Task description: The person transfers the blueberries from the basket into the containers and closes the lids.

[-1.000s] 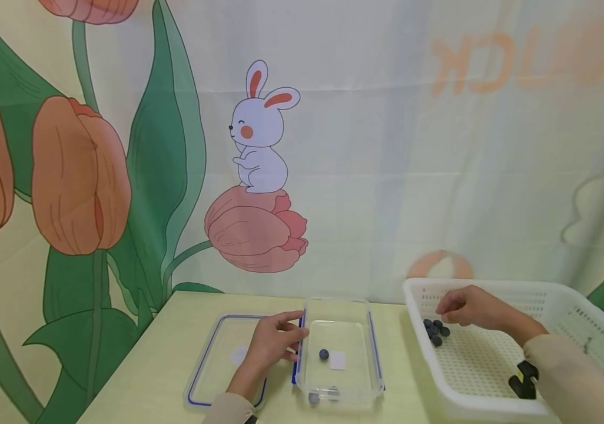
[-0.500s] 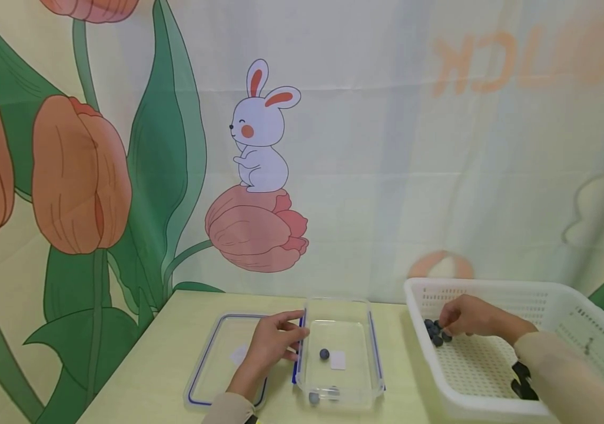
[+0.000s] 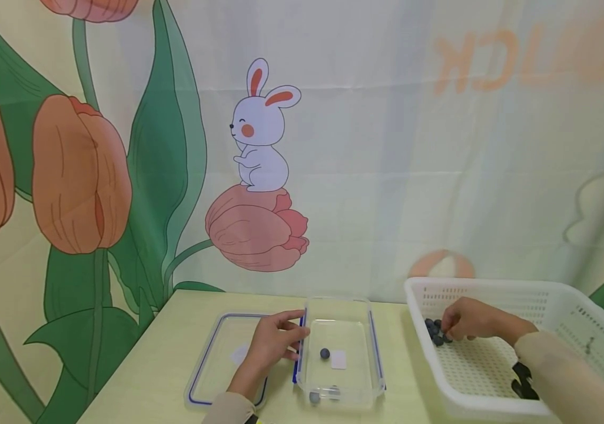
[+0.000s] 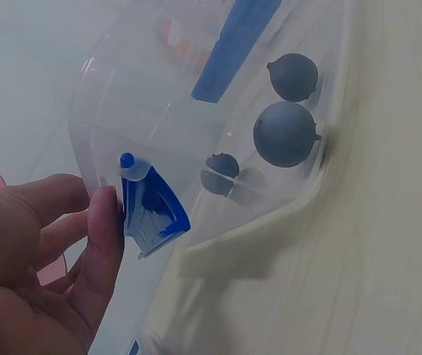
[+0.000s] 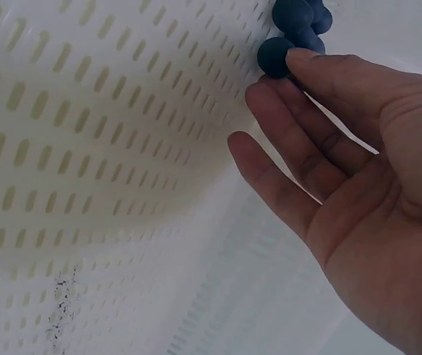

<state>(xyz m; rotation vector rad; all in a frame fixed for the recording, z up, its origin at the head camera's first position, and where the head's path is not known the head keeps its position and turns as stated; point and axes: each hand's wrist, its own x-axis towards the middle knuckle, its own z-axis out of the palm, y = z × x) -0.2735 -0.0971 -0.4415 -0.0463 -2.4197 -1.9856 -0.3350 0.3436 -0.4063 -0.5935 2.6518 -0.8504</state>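
Observation:
My left hand holds the left side of a clear plastic food container with blue latches. In the left wrist view, its fingertips are at the rim beside a blue latch, and a few blueberries show through the clear wall. My right hand reaches down inside a white perforated basket. Its thumb and fingers pinch a blueberry at the edge of a small cluster, as the right wrist view shows. Several blueberries lie together near the basket's left wall.
A clear lid with a blue seal lies flat on the table, left of the container and partly behind my left hand. Behind the table hangs a printed curtain with tulips and a rabbit. The basket's high walls surround my right hand.
My right hand has lowered from above the blueberries onto the right side of the cluster, and its fingers have closed on one. The left hand and the container have stayed put.

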